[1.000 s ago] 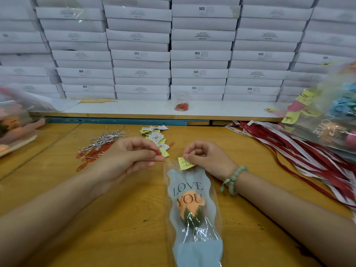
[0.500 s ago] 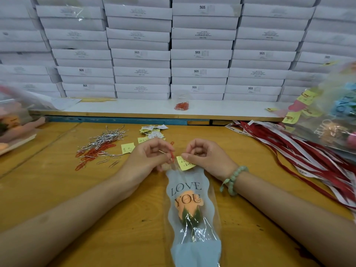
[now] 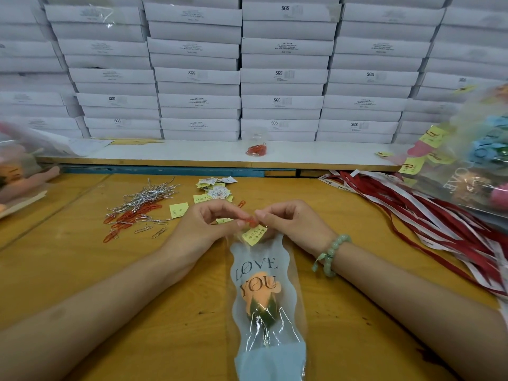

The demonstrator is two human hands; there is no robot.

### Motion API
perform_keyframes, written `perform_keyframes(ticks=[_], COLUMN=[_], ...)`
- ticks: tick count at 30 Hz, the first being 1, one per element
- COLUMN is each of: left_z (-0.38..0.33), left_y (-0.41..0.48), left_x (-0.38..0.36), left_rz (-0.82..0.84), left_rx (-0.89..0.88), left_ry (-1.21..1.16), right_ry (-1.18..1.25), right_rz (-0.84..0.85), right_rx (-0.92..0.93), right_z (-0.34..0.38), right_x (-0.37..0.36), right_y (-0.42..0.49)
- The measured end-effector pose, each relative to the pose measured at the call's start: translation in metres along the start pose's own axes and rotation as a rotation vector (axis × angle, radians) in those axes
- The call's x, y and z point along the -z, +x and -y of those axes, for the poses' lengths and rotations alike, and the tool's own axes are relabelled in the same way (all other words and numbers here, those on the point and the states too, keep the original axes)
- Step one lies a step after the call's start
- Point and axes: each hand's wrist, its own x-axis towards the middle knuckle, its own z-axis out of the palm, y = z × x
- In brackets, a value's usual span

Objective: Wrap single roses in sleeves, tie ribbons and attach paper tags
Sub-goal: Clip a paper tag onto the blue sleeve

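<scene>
An orange rose (image 3: 259, 294) lies in a clear sleeve (image 3: 268, 350) printed "LOVE YOU", on the wooden table in front of me. A yellow paper tag (image 3: 254, 235) sits at the sleeve's top edge. My left hand (image 3: 204, 225) pinches a red paper clip (image 3: 249, 221) just above the tag. My right hand (image 3: 292, 222), with a green bead bracelet on its wrist, pinches the tag and the sleeve's top edge. Both hands meet fingertip to fingertip over the tag.
Loose silver and red paper clips (image 3: 137, 210) lie at the left, a heap of paper tags (image 3: 215, 189) behind my hands. Red and white ribbons (image 3: 428, 215) spread at the right under bagged roses (image 3: 478, 171). White boxes (image 3: 280, 75) are stacked behind a white shelf (image 3: 192, 154).
My left hand has moved right from beside the clip pile to the sleeve's top, bringing a red paper clip to the tag. My right hand has stayed on the tag.
</scene>
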Motion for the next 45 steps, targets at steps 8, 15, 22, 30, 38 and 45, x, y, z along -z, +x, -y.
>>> perform_keyframes(ticks=[8,15,22,30,38,45], left_z=[0.0001,-0.0001,0.0006,0.0001,-0.0016,-0.0001], left_y=[0.0002,0.0005,0.0016,-0.0010,-0.0015,0.0003], left_x=[-0.0010,-0.0050,-0.0067,-0.0049,-0.0059,-0.0064], left_rz=[-0.002,0.043,0.013,0.033,0.063,0.036], left_rx=[-0.023,0.007,0.031,0.020,-0.003,0.010], left_ry=[0.064,0.068,0.079,0.089,0.114,0.042], right_ry=[0.039,0.049,0.056,0.041,0.027,0.001], right_rz=[0.075,0.070,0.012,-0.113,-0.166,-0.143], right_rx=[0.017,0.004,-0.015,0.030,-0.028,0.033], right_z=[0.0024,0.0002,-0.0004,0.0007,0.0015,0.0033], right_x=[0.0018,0.0028,0.0022,0.0056,0.0000,-0.0025], right_y=[-0.0010,0.0009,0.0015,0.0004,0.0038,0.0024])
